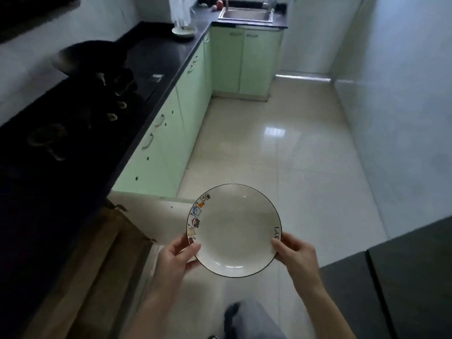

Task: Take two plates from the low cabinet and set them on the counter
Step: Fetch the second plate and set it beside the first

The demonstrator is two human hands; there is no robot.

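Both hands hold one white plate out in front of the body, above the pale tiled floor. The left hand pinches the plate's near-left rim, thumb on top and fingers curled beneath; the right hand grips the near-right rim the same way, thumb lying over the edge. The plate sits roughly level, face up, with a thin dark line around its rim, small coloured cartoon figures along its left side and a few dark marks on its right side.

To the left runs a long black bench with pale green cabinet doors below it. Just left of the hands an open cabinet shows a brown wooden interior — its contents are too dark to make out. On the bench top lies a dark cooktop area with dim burner shapes and a dark pot-like form, all blurred and hard to read.

At the far end the bench turns a corner — there a pale dish stands under something white and translucent, and a steel sink is set into the top, with a small red object beside it. A dark grey block fills the lower right. The person's trouser leg and a dark shoe show below the plate
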